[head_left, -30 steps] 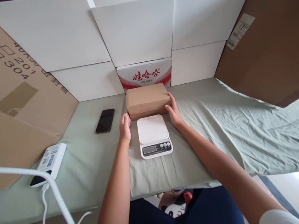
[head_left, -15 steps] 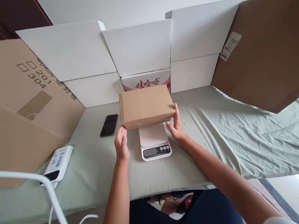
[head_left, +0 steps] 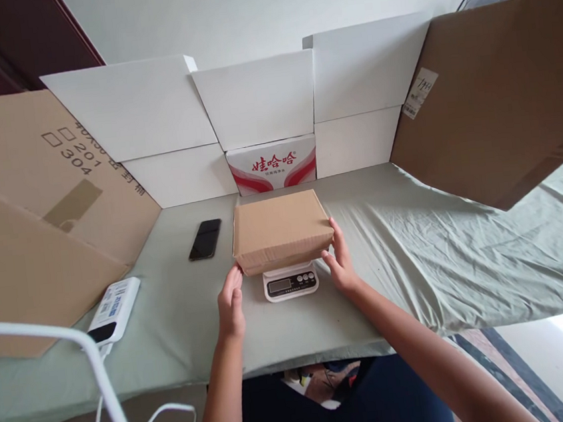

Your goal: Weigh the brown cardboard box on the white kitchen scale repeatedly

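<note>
A brown cardboard box (head_left: 282,228) lies over the plate of a white kitchen scale (head_left: 293,294), covering most of it. Only the scale's front panel, with its small display and buttons, shows. At the box's front left corner, my left hand (head_left: 231,307) has its fingers against the edge and partly beneath it. My right hand (head_left: 341,265) grips the right front corner, thumb at the front and fingers along the side. Whether the box bears fully on the scale is hidden.
Left of the box lies a black phone (head_left: 205,239). A white power bank (head_left: 115,310) with a cable rests farther left. White boxes (head_left: 257,99) and a red-lettered carton (head_left: 273,165) line the back. Large cardboard panels stand left (head_left: 15,219) and right (head_left: 491,95).
The cardboard box has come down and toward me, covering the scale's plate. Both hands moved with it, and the red-lettered carton behind is now more fully seen. The view has shifted slightly.
</note>
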The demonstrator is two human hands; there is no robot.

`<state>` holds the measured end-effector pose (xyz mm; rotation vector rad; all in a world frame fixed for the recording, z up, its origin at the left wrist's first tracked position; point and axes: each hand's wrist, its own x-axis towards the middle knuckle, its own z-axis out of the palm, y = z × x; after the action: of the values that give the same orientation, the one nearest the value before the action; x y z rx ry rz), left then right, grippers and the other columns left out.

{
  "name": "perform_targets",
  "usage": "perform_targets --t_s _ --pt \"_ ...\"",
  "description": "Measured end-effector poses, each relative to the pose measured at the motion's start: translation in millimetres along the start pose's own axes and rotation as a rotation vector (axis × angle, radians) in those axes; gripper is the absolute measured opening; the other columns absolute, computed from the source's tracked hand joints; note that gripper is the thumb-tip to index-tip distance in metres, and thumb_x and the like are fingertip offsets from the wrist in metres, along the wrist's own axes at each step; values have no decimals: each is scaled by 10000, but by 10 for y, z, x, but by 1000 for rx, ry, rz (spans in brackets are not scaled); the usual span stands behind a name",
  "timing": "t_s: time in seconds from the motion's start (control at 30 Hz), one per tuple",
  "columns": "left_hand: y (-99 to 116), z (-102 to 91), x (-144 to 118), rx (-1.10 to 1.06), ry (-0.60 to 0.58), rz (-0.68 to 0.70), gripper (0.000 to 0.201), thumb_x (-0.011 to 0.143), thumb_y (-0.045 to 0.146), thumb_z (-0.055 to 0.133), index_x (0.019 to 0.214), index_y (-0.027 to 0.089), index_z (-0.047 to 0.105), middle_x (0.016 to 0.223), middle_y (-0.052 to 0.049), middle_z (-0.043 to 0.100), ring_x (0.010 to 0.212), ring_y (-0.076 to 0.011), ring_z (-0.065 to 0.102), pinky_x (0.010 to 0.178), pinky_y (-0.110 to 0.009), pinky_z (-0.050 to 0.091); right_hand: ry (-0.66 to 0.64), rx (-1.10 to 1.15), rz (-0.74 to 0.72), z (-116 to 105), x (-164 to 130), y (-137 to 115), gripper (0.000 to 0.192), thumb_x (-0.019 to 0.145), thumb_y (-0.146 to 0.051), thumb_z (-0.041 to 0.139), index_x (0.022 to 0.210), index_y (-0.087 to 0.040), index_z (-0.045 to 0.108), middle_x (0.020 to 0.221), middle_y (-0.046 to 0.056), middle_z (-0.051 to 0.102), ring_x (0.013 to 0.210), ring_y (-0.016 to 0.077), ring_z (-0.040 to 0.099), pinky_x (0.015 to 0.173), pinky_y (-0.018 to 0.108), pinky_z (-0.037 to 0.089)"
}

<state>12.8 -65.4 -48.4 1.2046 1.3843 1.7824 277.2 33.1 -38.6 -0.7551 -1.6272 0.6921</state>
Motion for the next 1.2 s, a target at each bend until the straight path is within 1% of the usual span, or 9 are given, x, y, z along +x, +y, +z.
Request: perform_targets --t_s 0.1,0.3,0.5,0.73,0.87,1.0,1.1,1.2 --pt "6 0 -1 -6 9 -5 871 777 776 583 1373 144 624 1434 -236 595 1386 -412 510 1174 -566 374 0 -7 10 0 13 2 703 985 -578 478 1603 -353 232 1659 75 318 1543 331 310 1184 554 406" --pt "-65 -27 -2 -21 6 1 815 822 733 573 1388 147 614 1448 -227 587 1399 -397 499 1186 -558 357 -21 -5 6 -7 41 -24 700 985 -599 465 1600 -358 234 1660 76 322 1535 329 330 1138 519 457" --pt "-51 -17 14 -16 17 -3 805 825 729 573 1396 163 612 1453 -219 585 1399 -394 498 1185 -558 360 -21 4 -1 -2 65 -35 705 982 -609 461 1598 -339 252 1653 88 335 1525 328 345 1120 503 470" --pt "-52 -14 21 -15 27 0 818 824 730 571 1393 144 611 1454 -224 582 1399 -386 501 1185 -540 369 -22 40 7 -18 84 -48 663 989 -578 477 1586 -363 285 1650 65 351 1513 320 363 1109 489 470" --pt "-72 -17 23 -41 45 -3 827 816 718 597 1388 121 612 1440 -236 591 1385 -392 517 1180 -551 368 -25 47 8 -22 86 -46 666 991 -582 471 1589 -352 286 1650 67 353 1508 325 367 1105 492 469" --pt "-74 -12 29 -48 43 11 827 820 715 598 1393 119 608 1450 -239 580 1391 -390 511 1182 -550 363 -6 59 -21 -22 88 -51 655 993 -585 463 1586 -368 286 1659 53 340 1510 322 364 1104 492 469" --pt "-68 -7 34 -52 52 15 830 817 721 597 1405 135 602 1469 -230 567 1400 -388 502 1184 -550 360 26 68 -33 -22 99 -64 665 991 -597 453 1590 -380 264 1671 48 319 1482 327 403 1099 504 470" --pt "-66 -4 37 -61 66 11 829 819 719 597 1414 141 596 1482 -227 555 1407 -385 493 1187 -545 354 44 58 -15 -23 112 -73 677 989 -607 436 1593 -365 250 1674 61 313 1448 333 441 1090 522 477"
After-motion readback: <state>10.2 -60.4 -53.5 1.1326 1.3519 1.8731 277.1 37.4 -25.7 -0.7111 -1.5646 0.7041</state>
